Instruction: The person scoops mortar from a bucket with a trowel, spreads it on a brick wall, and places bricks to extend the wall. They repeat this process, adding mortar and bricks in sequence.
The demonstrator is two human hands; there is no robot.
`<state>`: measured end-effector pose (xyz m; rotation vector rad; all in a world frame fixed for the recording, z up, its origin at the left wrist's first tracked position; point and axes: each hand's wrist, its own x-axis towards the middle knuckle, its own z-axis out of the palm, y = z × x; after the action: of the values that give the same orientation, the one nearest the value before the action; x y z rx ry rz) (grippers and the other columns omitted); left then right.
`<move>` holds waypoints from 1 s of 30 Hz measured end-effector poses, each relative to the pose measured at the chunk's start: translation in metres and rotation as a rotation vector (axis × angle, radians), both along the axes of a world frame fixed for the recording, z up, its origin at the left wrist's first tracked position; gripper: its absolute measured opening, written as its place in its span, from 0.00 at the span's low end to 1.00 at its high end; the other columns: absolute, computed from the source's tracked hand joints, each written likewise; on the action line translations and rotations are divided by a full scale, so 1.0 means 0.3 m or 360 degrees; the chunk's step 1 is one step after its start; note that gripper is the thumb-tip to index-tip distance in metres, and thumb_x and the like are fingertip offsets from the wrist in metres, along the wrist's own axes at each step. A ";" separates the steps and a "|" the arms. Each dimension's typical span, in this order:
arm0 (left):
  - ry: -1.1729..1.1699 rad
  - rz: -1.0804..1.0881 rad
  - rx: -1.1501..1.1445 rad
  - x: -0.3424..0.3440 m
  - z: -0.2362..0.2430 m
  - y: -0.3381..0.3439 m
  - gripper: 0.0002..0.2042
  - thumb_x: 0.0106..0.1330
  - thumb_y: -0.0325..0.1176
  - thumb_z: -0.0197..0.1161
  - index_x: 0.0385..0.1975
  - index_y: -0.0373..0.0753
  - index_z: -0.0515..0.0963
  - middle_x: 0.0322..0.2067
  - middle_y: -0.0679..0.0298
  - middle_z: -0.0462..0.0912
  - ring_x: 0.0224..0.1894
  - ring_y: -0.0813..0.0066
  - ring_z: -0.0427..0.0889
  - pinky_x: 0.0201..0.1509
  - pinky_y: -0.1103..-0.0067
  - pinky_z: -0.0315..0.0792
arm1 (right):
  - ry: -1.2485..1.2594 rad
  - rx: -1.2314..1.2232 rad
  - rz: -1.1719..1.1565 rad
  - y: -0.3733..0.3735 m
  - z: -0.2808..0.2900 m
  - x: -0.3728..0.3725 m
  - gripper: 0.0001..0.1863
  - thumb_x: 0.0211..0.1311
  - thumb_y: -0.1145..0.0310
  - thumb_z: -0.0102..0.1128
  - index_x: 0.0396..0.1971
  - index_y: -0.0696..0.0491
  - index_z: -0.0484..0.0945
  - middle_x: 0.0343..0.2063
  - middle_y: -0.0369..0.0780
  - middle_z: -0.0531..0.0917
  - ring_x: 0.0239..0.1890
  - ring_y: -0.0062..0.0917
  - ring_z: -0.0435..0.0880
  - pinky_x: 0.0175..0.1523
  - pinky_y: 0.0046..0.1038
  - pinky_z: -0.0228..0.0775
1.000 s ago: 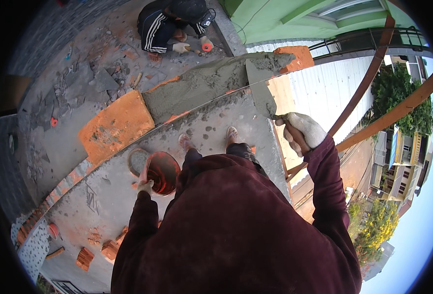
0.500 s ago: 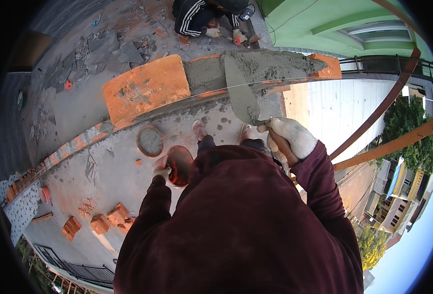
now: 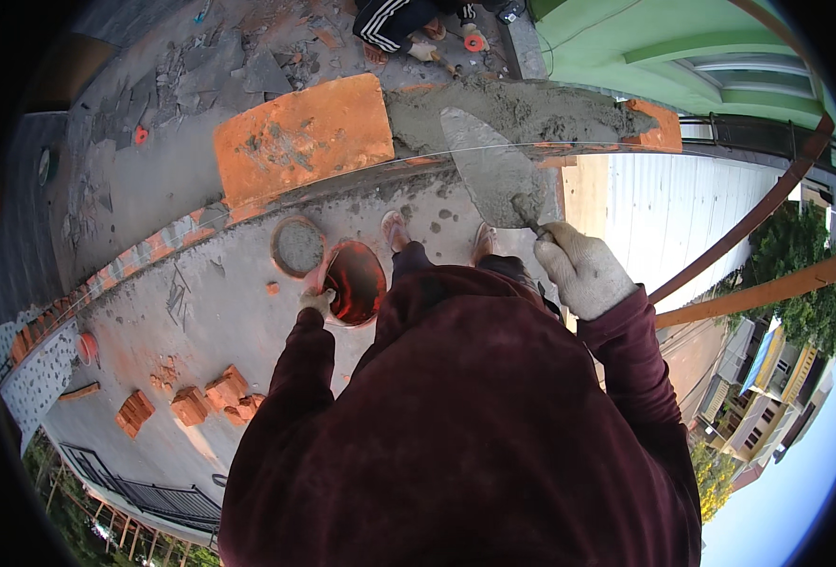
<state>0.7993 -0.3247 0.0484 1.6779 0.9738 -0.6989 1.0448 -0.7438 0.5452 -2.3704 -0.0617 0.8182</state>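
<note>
My right hand (image 3: 583, 271), in a pale work glove, is closed round the handle of a pointed trowel (image 3: 493, 175) smeared with grey mortar. The blade's tip reaches over the wet mortar bed (image 3: 541, 111) on top of a low brick wall. Beside that bed a large orange brick (image 3: 306, 140) is set on the wall, with mortar spots on its face. My left hand (image 3: 318, 300), also gloved, grips the side of an orange-red bucket (image 3: 369, 285) tilted beside my legs. Its dark inside shows reddish wall.
A round tub of grey mortar (image 3: 299, 248) stands left of the bucket. A thin string line crosses the wall's face. Several bricks (image 3: 191, 406) lie at lower left. Beyond the wall another person (image 3: 394, 24) crouches with a tool among rubble. Wooden poles (image 3: 758, 291) slant at the right.
The trowel's blade has swung, its handle end shifting right while the tip stays over the mortar. My left hand still holds the bucket, which shows more of its opening. The whole view has shifted slightly.
</note>
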 end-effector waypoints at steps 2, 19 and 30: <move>-0.0096 0.0016 0.0044 -0.020 -0.035 0.012 0.13 0.64 0.36 0.72 0.40 0.33 0.82 0.33 0.61 0.87 0.35 0.71 0.83 0.44 0.71 0.75 | -0.0284 -0.0137 0.0003 -0.081 0.000 0.002 0.16 0.75 0.60 0.54 0.47 0.61 0.76 0.31 0.53 0.82 0.35 0.51 0.84 0.39 0.42 0.74; -0.0120 0.0239 0.0098 -0.085 0.192 0.017 0.10 0.66 0.31 0.71 0.38 0.33 0.78 0.34 0.66 0.83 0.35 0.79 0.77 0.40 0.77 0.74 | -0.1063 -0.0175 0.0413 -0.311 -0.484 0.067 0.19 0.68 0.60 0.59 0.54 0.54 0.75 0.37 0.48 0.83 0.39 0.46 0.85 0.40 0.42 0.78; 0.0154 -0.0063 0.0568 -0.090 0.308 0.000 0.17 0.67 0.39 0.71 0.42 0.29 0.79 0.37 0.61 0.85 0.39 0.75 0.81 0.45 0.76 0.75 | -0.0906 -0.0536 -0.0363 -0.943 -0.267 -0.131 0.14 0.66 0.68 0.63 0.49 0.56 0.77 0.36 0.46 0.82 0.38 0.43 0.85 0.44 0.38 0.77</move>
<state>0.7722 -0.3249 0.1410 1.9918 1.1901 -0.6649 1.0056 -1.0267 0.4651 -2.7925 0.1213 0.0282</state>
